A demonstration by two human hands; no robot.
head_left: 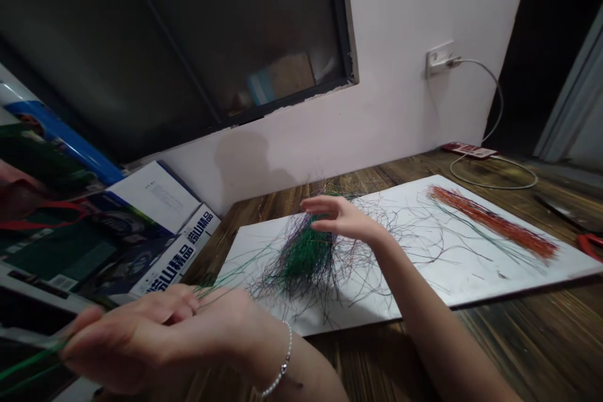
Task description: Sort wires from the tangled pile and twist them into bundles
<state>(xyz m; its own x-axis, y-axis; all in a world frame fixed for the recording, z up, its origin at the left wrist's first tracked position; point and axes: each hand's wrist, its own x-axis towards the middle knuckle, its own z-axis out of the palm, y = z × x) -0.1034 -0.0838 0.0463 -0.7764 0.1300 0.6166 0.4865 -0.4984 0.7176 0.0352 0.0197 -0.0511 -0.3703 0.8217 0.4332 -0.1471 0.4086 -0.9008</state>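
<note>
My left hand (155,333), with a beaded bracelet at the wrist, is closed on thin green strands (35,361) at the lower left. The strands stick out past its fingertips and also trail back toward the board. A tangled pile of green, purple and dark strands (306,257) lies on a white board (490,282). Over the top of this pile, my right hand (336,217) hovers with thumb and fingers apart, holding nothing that I can see. A bundle of orange-red strands (494,220) lies at the board's right side, beside a few greenish ones.
Boxes (155,201) and a dark green bag (42,245) stand at the left. At the back right, a phone (468,150) lies on the wooden table (400,176), near a cable from a wall socket (439,59). Red handles (588,244) show at the right edge.
</note>
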